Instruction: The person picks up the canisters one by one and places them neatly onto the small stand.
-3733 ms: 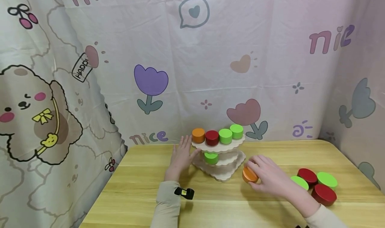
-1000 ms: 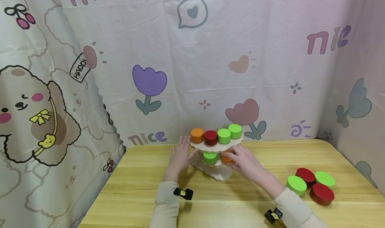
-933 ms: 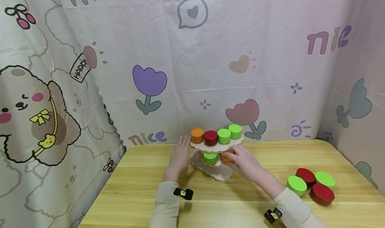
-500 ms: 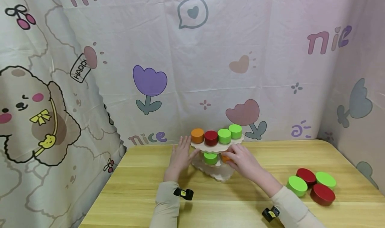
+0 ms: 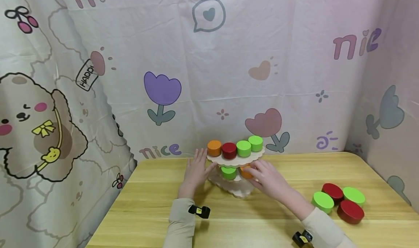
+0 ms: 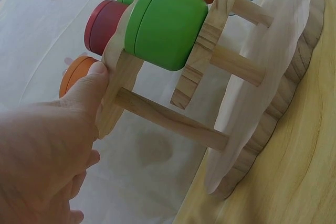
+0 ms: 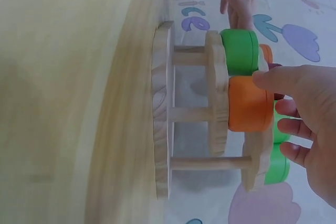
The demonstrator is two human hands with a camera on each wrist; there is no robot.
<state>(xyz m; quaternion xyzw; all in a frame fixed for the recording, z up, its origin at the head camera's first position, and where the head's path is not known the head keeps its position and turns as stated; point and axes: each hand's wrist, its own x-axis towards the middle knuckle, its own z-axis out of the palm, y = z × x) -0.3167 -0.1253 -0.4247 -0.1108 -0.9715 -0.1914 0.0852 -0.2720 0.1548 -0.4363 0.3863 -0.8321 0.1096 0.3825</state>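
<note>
A pale wooden three-tier stand (image 5: 240,188) with scalloped edges stands at the back of the table. Its top tier bears four-square rows of colour: an orange cylinder (image 5: 214,148), a dark red one (image 5: 229,151) and two green ones (image 5: 243,148). On the middle tier, a green cylinder (image 7: 241,52) sits beside another orange cylinder (image 7: 249,103). My right hand (image 7: 315,114) is at that orange one, thumb tip over its upper corner, other fingers loosely bent and apart from it. My left hand (image 5: 195,175) rests against the stand's left side, fingers spread, thumb (image 6: 94,74) on the top tier's edge.
On the right of the table lie two more red cylinders (image 5: 350,211) and two green ones (image 5: 323,202), close together. A printed cloth (image 5: 209,77) hangs behind the table. Each sleeve carries a small black wrist camera (image 5: 199,211).
My right hand has carried the orange cylinder from beside the stand onto the middle tier. Over the last half second its fingers have loosened and drawn slightly back. My left hand has stayed put.
</note>
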